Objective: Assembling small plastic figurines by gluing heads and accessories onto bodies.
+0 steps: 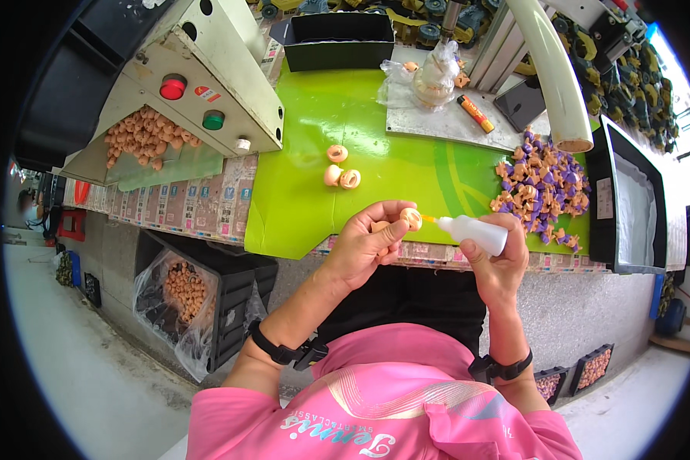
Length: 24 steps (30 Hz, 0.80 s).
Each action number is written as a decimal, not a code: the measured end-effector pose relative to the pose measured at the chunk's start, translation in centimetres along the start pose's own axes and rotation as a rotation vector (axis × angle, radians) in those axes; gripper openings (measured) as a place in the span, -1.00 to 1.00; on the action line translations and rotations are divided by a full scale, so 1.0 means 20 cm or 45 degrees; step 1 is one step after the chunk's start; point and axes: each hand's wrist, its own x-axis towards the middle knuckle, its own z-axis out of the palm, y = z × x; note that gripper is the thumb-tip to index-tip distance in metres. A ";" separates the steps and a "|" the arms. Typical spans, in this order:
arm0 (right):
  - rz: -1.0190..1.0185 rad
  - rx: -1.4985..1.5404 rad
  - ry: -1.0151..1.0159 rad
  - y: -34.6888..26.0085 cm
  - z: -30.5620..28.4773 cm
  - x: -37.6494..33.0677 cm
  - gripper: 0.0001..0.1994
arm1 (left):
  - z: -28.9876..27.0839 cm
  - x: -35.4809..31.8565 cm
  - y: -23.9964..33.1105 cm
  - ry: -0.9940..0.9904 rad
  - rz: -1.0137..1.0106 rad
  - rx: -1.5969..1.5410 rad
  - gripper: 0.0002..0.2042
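My left hand pinches a small peach-coloured hollow round part between thumb and fingers, its opening facing right. Another peach piece shows partly between the same fingers. In my right hand is a white squeeze bottle, tilted sideways. Its thin yellow nozzle points left and reaches the edge of the round part; whether it touches, I cannot tell. Beyond my left hand, three loose peach parts lie on a green sheet. A heap of peach and purple pieces lies to the right.
At the left stands a machine with red and green buttons and a pile of peach parts. A black box, a plastic-wrapped container and a glue-stick-like tube sit farther back. A black tray borders the right; a lined crate stands below left.
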 end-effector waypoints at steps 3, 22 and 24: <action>-0.047 -0.040 0.005 0.00 -0.01 0.01 -0.66 | -0.01 0.00 0.00 0.022 -0.019 0.031 -0.70; 0.033 -0.178 0.085 0.08 0.07 0.09 -0.68 | 0.05 -0.02 -0.01 0.168 0.039 -0.067 -0.69; 0.000 -0.135 0.043 0.19 0.16 0.13 -0.63 | 0.00 -0.04 -0.01 0.146 0.077 -0.070 -0.67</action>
